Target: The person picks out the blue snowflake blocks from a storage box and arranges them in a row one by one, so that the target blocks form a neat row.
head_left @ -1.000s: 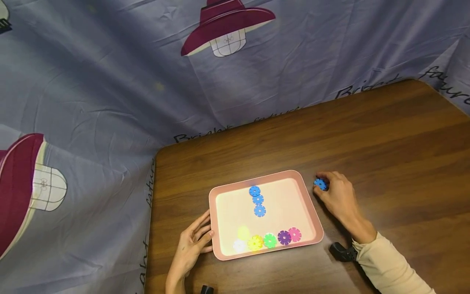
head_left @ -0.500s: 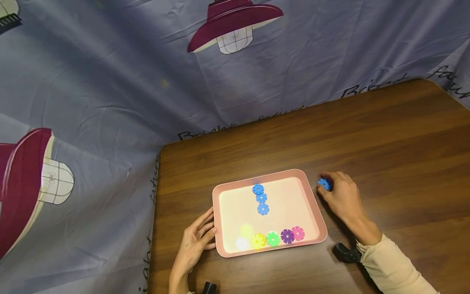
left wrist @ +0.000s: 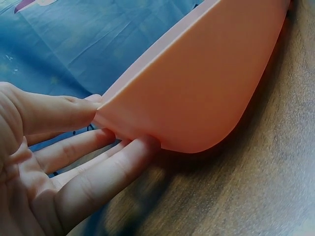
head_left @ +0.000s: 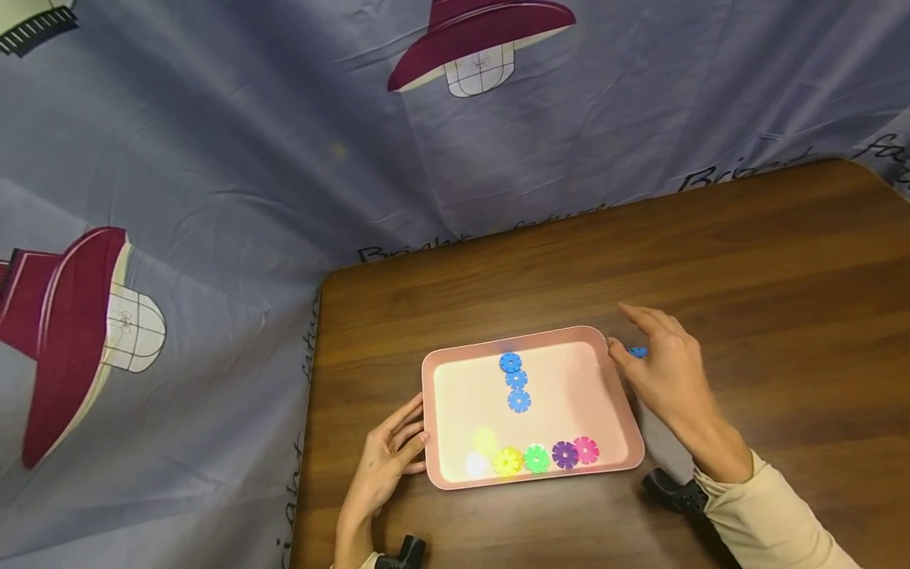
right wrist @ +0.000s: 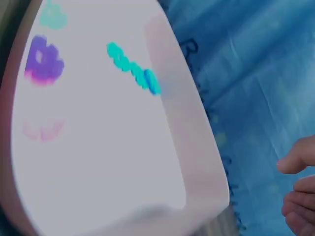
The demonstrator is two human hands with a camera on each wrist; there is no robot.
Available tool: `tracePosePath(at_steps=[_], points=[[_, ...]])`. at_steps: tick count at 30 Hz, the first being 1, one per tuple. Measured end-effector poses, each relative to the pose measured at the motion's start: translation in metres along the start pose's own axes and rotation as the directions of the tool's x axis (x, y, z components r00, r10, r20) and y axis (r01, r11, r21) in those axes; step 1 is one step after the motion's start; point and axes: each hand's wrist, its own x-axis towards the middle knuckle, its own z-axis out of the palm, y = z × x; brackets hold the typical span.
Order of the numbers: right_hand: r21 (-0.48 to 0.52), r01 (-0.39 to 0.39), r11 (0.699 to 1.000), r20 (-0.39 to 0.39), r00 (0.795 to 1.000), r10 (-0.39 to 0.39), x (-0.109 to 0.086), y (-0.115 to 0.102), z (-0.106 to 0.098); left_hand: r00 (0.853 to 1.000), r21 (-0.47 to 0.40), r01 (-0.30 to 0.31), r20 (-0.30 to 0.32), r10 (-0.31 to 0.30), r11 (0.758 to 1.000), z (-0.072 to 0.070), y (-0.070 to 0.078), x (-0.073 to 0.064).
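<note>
My left hand (head_left: 387, 454) holds the left end of a pink tray (head_left: 429, 411). In the left wrist view, the thumb lies at the tray's rim (left wrist: 162, 46) and the fingers touch its outer wall from below. Beyond the tray's right end, my right hand (head_left: 668, 379) has thumb and forefinger spread apart with nothing between them. A blue notched plastic disc (head_left: 637, 352) lies on the table, partly hidden behind that hand. Inside the tray, several blue discs (head_left: 519, 401) form a line, the upper ones overlapping.
Along the tray's near side lie white (head_left: 476, 465), yellow (head_left: 508, 461), green (head_left: 536, 458), purple (head_left: 565, 455) and pink discs (head_left: 586, 450). A wooden table (head_left: 753, 261) carries everything. A grey-blue printed curtain (head_left: 284, 158) hangs along its far and left edges.
My right hand has let go of the blue disc, spread its fingers and risen slightly toward the tray's corner. The disc stays on the table. My left hand keeps its hold.
</note>
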Motion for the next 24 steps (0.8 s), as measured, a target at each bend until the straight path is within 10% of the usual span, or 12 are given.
tracePosePath(at_steps=[24], points=[[0.051, 0.063, 0.997, 0.198, 0.978, -0.072, -0.038, -0.034, 0.071, 1.000, 0.008, -0.010, 0.012, 0.010, 1.000, -0.001, -0.002, 0.003]])
